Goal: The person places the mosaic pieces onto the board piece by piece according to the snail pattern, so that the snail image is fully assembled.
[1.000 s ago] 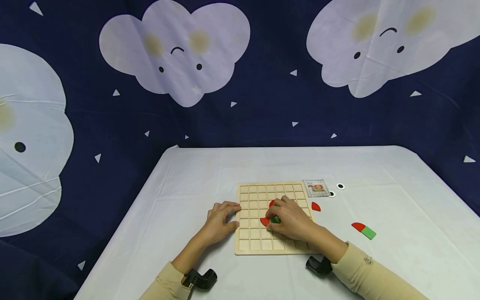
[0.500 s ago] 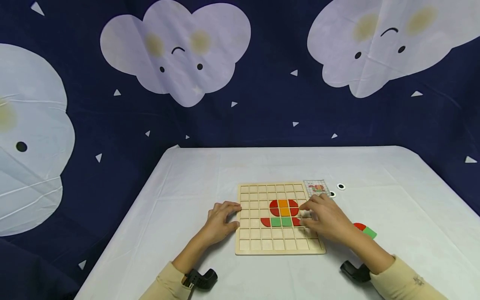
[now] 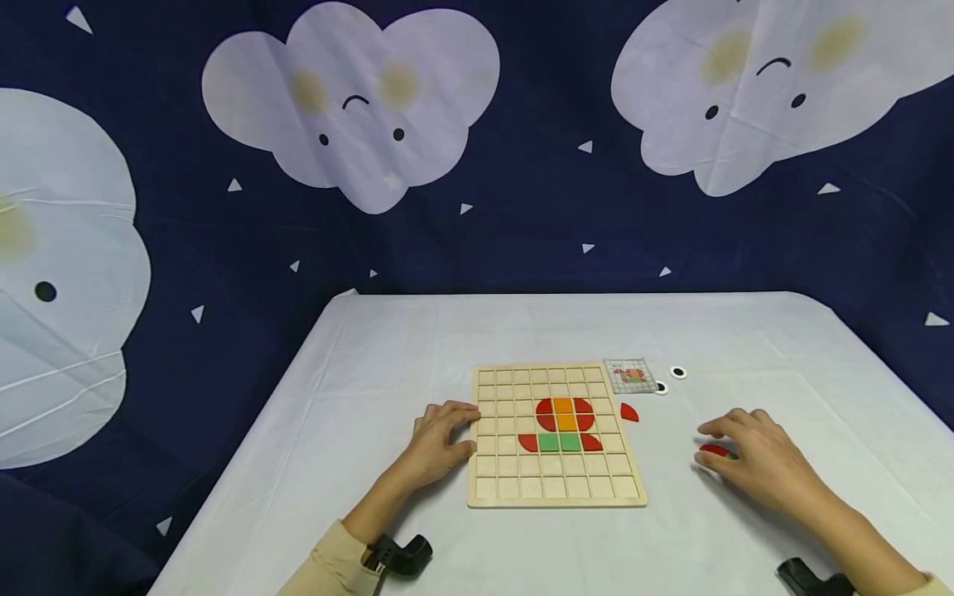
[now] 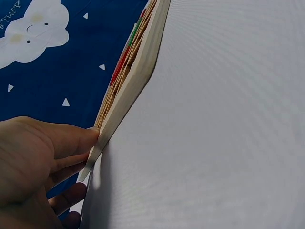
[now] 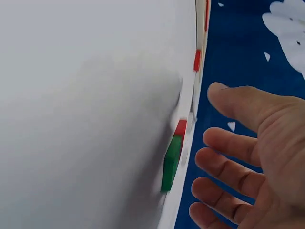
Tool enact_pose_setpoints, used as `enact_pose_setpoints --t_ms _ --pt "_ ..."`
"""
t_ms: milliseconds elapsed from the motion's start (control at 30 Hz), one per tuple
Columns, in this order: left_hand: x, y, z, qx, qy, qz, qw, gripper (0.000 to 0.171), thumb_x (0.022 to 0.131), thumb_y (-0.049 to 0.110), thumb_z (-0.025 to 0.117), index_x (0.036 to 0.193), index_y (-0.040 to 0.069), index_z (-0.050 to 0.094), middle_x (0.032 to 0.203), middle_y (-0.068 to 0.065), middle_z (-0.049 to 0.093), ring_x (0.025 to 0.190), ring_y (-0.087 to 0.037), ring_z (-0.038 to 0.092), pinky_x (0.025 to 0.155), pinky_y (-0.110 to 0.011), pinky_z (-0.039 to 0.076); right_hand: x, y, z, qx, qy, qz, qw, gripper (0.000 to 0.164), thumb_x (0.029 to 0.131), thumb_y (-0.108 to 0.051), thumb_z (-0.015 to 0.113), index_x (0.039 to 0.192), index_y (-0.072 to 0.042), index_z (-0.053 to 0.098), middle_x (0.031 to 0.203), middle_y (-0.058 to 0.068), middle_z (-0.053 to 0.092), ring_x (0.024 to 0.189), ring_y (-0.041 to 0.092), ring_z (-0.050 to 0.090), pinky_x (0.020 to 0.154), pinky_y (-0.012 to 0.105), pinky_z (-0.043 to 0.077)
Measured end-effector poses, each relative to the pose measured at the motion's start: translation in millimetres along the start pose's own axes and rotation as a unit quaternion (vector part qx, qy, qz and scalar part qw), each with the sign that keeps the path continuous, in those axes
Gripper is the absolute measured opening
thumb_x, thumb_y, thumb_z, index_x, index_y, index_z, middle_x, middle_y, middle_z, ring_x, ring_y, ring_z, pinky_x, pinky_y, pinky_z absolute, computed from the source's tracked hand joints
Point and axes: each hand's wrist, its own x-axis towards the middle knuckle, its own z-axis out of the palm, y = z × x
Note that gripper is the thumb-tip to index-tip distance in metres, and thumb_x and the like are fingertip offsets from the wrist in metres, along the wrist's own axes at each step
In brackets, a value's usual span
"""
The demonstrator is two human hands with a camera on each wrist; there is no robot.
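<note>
My left hand [image 3: 438, 440] rests at the left edge of a wooden grid board [image 3: 514, 489], fingertips and thumb against its rim. Set in the grid are red quarter-round tiles [image 3: 545, 421], orange square tiles [image 3: 564, 406] and green square tiles [image 3: 559, 442]. Right of the board, my right hand [image 3: 763, 463] hovers with fingers spread over a loose red tile [image 3: 716, 450] and a green tile [image 5: 172, 162]. The right wrist view shows its thumb and fingertips apart from both tiles, with nothing between them. In the head view the hand covers most of the green one.
A picture card [image 3: 629, 376] with a gridded pattern lies at the board's upper right corner. Beside it are two round eye tiles [image 3: 677, 372], one by the card's edge. Another loose red quarter tile [image 3: 629, 412] lies just off the board's right edge.
My right hand has left the board and moved right to the loose red and green tiles, uncovering the tiles in the grid. My left hand has stayed at the board's edge.
</note>
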Motion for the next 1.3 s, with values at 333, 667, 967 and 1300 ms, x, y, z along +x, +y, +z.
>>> enact_pose_setpoints --t_ms 333,667,967,1300 --pt "0.1 -1.7 0.2 -0.002 -0.004 0.001 1.0 0.041 0.079 0.012 0.068 0.12 0.008 0.063 0.128 0.0 0.057 0.111 -0.02 0.043 0.089 -0.041 0.026 -22 29 -2 -0.019 -0.005 0.014 1.0 0.036 0.066 -0.033 0.081 0.094 -0.012 0.071 0.09 0.004 0.064 0.083 0.023 0.051 0.069 0.037 0.035" --pt "-0.8 -2.1 0.7 -0.004 -0.003 0.005 1.0 0.041 0.079 0.012 0.068 0.12 0.008 0.063 0.128 -0.001 0.057 0.111 -0.02 0.042 0.089 -0.041 0.026 -28 36 1 -0.021 0.021 -0.011 0.999 0.028 0.064 -0.026 0.082 0.088 -0.016 0.072 0.079 -0.01 0.058 0.076 0.009 0.045 0.066 0.03 0.033" --pt "-1.2 -2.1 0.4 -0.004 -0.005 -0.002 1.0 0.042 0.079 0.013 0.069 0.12 0.009 0.063 0.128 0.0 0.057 0.111 -0.02 0.042 0.089 -0.04 0.025 -29 39 4 -0.014 0.04 -0.037 0.998 0.028 0.064 -0.02 0.082 0.089 -0.017 0.072 0.08 -0.012 0.058 0.074 0.001 0.04 0.065 0.026 0.032" --pt "-1.4 -1.0 0.4 -0.007 -0.005 -0.003 1.0 0.041 0.08 0.014 0.069 0.12 0.01 0.063 0.128 0.001 0.057 0.112 -0.019 0.042 0.09 -0.041 0.026 -17 21 -3 0.002 0.047 -0.039 0.998 0.028 0.065 -0.016 0.081 0.092 -0.017 0.072 0.083 -0.011 0.059 0.079 0.001 0.041 0.066 0.024 0.033"
